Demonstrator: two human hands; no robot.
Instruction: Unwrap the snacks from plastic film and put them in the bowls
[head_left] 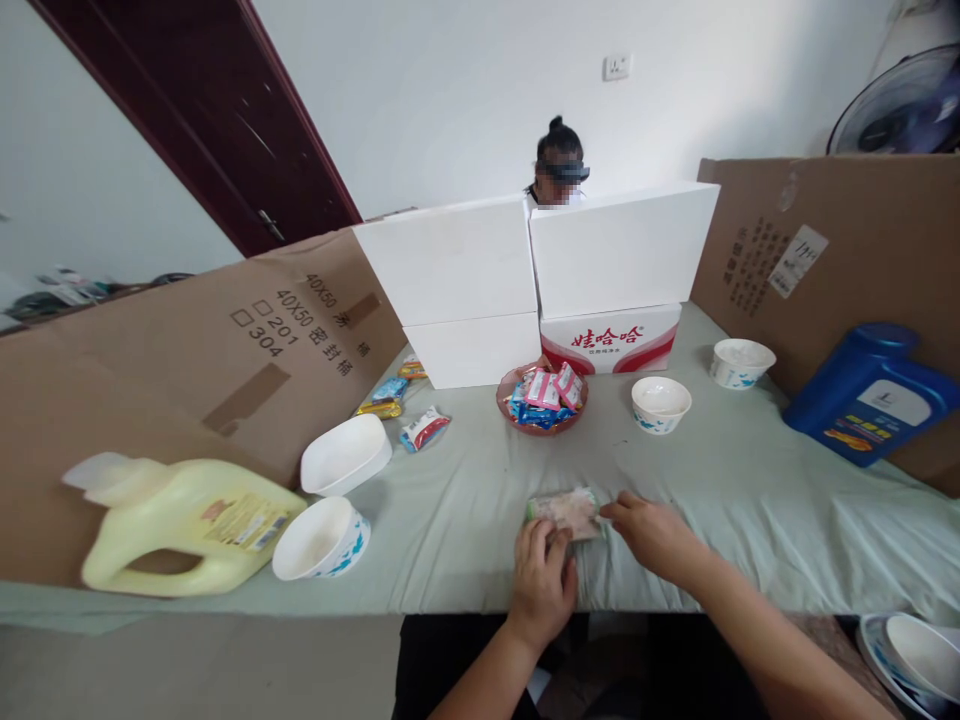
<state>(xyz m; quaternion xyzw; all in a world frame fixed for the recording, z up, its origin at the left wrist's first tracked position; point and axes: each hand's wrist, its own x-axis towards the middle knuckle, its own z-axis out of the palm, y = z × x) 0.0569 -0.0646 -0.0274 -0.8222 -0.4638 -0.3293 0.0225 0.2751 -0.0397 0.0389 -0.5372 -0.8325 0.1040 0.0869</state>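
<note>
A small flat packet [571,512], beige with green edges, lies on the pale green cloth near the front of the table. My left hand [541,580] is at its lower left edge, with curled fingers holding it against the cloth. At the packet's right edge, my right hand [651,535] is closed in a pinch; the fingertips are partly hidden. Beyond the packet stands a pinkish glass bowl [517,418] filled with pink and blue wrapped snacks [546,392].
White boxes [472,260] form a wall at the back, with a person [559,165] behind. Cardboard panels [187,370] flank the table. A yellow jug [187,520], paper bowls [322,540], a white dish [345,455], loose snack packs [426,428] and a blue bottle [874,395] stand around.
</note>
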